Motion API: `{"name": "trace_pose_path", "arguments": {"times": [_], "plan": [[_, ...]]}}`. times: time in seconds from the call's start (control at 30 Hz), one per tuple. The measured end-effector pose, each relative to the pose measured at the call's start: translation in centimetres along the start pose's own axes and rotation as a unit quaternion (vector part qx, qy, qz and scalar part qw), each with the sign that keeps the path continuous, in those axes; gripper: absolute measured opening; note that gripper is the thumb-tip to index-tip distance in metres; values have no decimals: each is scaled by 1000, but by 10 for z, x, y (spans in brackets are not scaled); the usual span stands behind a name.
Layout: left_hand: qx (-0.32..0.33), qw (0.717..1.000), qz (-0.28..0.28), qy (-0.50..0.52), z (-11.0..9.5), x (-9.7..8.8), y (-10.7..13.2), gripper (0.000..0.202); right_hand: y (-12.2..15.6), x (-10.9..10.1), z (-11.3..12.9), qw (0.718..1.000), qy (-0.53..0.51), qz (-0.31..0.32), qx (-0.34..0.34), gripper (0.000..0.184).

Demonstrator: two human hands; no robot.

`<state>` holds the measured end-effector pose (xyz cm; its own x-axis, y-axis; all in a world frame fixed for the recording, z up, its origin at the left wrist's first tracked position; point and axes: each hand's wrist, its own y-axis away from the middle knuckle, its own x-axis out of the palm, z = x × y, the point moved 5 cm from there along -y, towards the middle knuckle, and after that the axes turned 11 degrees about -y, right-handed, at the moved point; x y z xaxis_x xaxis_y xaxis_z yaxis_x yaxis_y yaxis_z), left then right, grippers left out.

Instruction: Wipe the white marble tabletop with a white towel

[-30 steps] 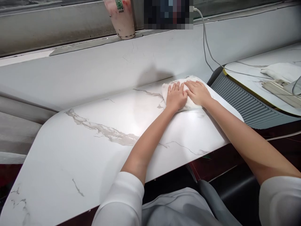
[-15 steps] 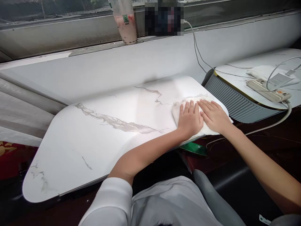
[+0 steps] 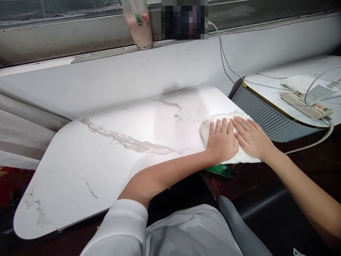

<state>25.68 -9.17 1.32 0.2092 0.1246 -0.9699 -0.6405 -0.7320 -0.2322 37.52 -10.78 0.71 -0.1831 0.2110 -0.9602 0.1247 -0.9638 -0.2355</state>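
Note:
A white cloth (image 3: 206, 128) lies on the near right corner of a white marble-patterned tabletop (image 3: 112, 149). My left hand (image 3: 222, 140) presses flat on the cloth, fingers stretched out and close together. My right hand (image 3: 252, 137) lies flat beside it on the same cloth, fingers extended toward the left. Both hands cover most of the cloth, whose edge reaches the table's rim.
A plastic cup with a pink drink (image 3: 138, 23) stands on the window ledge. To the right, a second white table (image 3: 290, 85) with a ribbed grey side carries a power strip (image 3: 306, 105), cables and a folded white cloth (image 3: 301, 82). A grey chair part (image 3: 237, 227) sits below.
Both hands slid the cloth from the far right part of the tabletop toward me, to the near right corner. The view shifted a little.

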Motion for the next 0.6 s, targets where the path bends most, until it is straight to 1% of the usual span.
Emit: {"name": "trace_pose_path", "arguments": {"times": [0.13,0.23,0.4,0.5,0.6], "plan": [[-25,1000,3,16,12,6,-26,55,-29,5,-16,1000,-6,30,-4,63],[-51,998,3,19,27,11,-52,54,-60,11,-30,999,-15,29,-15,62],[-69,997,17,35,60,20,-100,56,-121,24,-49,999,-36,23,-25,59],[-85,995,18,43,82,25,-127,55,-157,29,-54,998,-38,37,-27,58],[-97,993,16,59,102,31,-148,54,-186,35,-56,998,-30,53,-23,58]]}}
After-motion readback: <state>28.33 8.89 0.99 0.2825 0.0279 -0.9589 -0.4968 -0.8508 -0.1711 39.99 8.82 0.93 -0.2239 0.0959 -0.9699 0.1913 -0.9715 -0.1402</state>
